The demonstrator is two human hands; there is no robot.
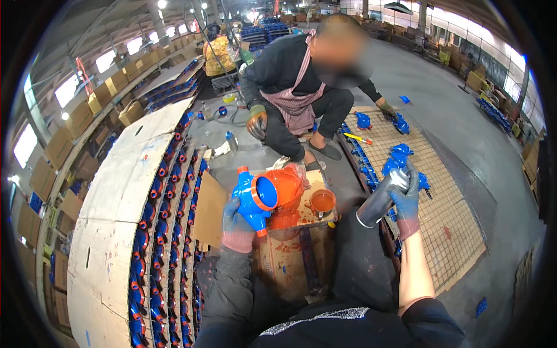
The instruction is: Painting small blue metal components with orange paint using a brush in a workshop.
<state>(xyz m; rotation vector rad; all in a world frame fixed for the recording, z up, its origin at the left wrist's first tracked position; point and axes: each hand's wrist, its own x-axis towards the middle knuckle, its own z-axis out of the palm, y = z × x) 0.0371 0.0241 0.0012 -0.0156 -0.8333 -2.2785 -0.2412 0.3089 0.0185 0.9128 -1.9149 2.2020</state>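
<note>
My left hand, in a paint-stained glove, is closed around a blue casting with orange-red rims, its round opening tilted up to the right. To the right, my gloved right hand grips a dark cylinder with a silvery top, held tilted above my leg. Just right of the casting lies a crumpled orange-red, paint-covered bundle, partly hidden behind it. A mug of orange-red paint stands beside that bundle on a paint-smeared board.
Stacked layers of blue, red-rimmed castings rise at my left under cardboard sheets. On the right, a mesh-covered board carries several blue castings. A squatting co-worker faces me, one gloved hand on a casting. Another person sits farther back.
</note>
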